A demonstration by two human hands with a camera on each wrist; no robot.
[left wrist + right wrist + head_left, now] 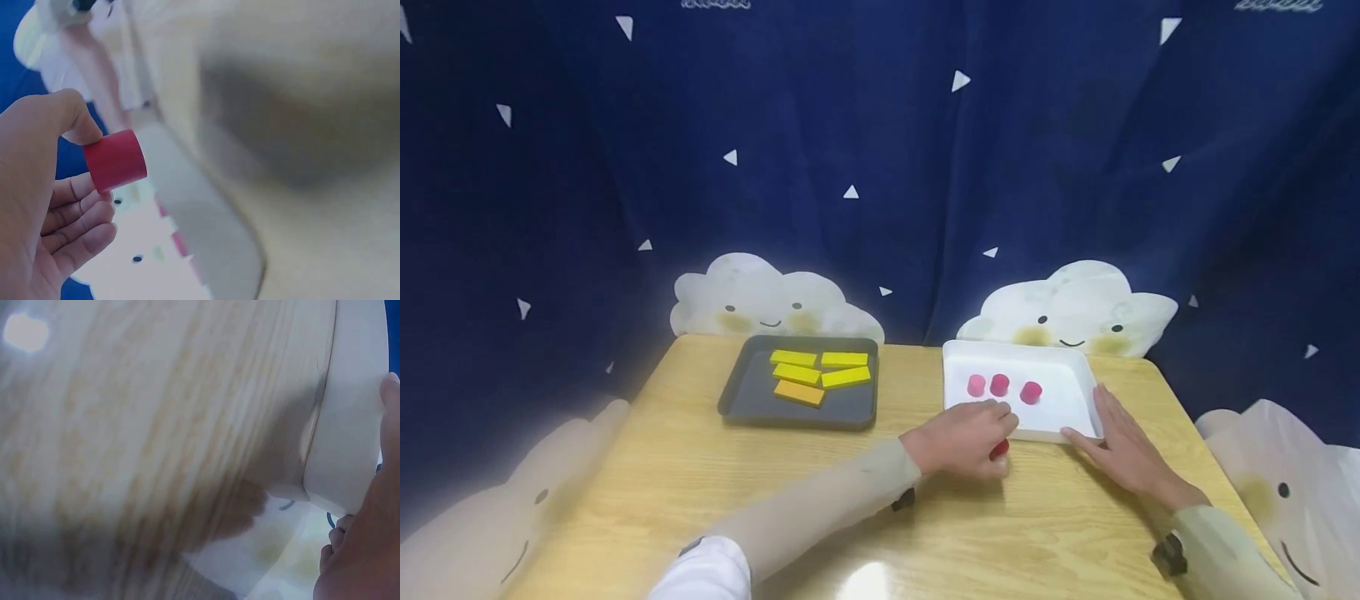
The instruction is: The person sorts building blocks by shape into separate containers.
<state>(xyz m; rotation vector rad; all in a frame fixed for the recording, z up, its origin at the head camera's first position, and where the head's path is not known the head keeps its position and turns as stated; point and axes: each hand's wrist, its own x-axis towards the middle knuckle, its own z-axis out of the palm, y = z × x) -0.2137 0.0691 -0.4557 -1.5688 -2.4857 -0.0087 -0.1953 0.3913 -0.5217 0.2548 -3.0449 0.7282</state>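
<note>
A red cylindrical block (116, 161) is pinched between the thumb and fingers of my left hand (966, 439), in front of the white tray (1063, 432). In the left wrist view, the block's smooth side shows clearly. Inside the tray stand a light pink cylinder (976, 385) and two darker pink-red cylinders, one at the middle (999, 384) and one to its right (1031, 392). My right hand (1126, 450) rests against the tray's front right corner, its fingers extended along the right side and its thumb at the front wall.
On the left of the wooden table (850, 550) sits a dark grey tray (797, 420) holding several yellow blocks (797, 373) and an orange-yellow block (799, 393). A dark blue curtain (895, 125) with white triangles and cloud faces hangs behind the table.
</note>
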